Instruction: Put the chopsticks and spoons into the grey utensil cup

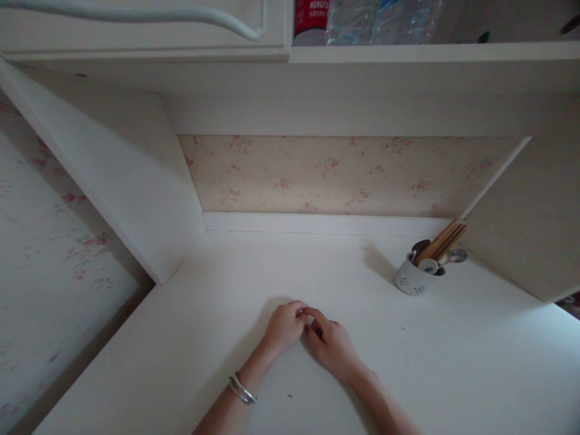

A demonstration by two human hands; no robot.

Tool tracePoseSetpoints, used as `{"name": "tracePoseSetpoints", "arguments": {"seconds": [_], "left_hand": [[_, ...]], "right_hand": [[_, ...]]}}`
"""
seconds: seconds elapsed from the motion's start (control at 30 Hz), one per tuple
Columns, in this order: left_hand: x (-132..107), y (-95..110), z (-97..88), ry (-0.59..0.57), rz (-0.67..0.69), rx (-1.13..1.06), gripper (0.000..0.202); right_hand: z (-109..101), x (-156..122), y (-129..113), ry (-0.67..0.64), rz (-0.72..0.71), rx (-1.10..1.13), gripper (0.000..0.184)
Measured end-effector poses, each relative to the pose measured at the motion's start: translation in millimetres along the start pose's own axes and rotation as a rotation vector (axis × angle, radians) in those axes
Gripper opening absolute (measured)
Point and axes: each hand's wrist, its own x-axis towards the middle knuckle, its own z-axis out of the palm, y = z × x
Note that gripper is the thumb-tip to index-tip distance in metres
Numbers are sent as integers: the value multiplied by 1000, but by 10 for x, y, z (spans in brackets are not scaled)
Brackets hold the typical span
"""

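My left hand [285, 326] and my right hand [330, 344] meet low over the white desktop [254, 266], their fingertips touching. The left fingers are curled in and pressed together; whatever they pinch, if anything, is hidden or too small to name. On the right, the index finger reaches to the left fingertips while the other fingers bend underneath. Two silver bangles [242, 389] circle the left wrist. A small dark speck [290, 396] lies on the desktop between the forearms.
A white perforated holder [411, 281] with chopsticks [439, 241] and several spoons stands at the back right. Overhead, a cabinet shelf [408, 53] carries plastic-wrapped bottles [380, 23] and a red-labelled container [312, 18]. Side panels [122, 175] and a floral wall [308, 175] enclose the desktop.
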Motion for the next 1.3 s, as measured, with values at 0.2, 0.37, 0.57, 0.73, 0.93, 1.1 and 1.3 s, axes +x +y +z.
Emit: {"name": "tracePoseSetpoints", "arguments": {"seconds": [0.2, 0.37, 0.57, 0.73, 0.93, 1.1, 1.3], "left_hand": [[0, -14, 13, 1, 0, -1, 28], [0, -20, 13, -1, -6, -10, 28], [-6, -2, 4, -8, -23, 0, 29], [-7, 11, 3, -14, -26, -10, 30], [-6, -8, 17, -3, -16, -24, 29], [-5, -9, 10, -18, -7, -13, 29], [-9, -15, 14, -11, -1, -7, 27]], "right_hand": [[-2, 5, 5, 1, -16, 3, 36], [7, -3, 10, 9, -17, 2, 36], [12, -9, 3, 14, -15, 3, 36], [4, -3, 0, 27, -18, 8, 35], [-13, -8, -16, 31, -15, 8, 35], [3, -10, -2, 33, -15, 1, 35], [18, 0, 9, 32, -12, 7, 35]]}}
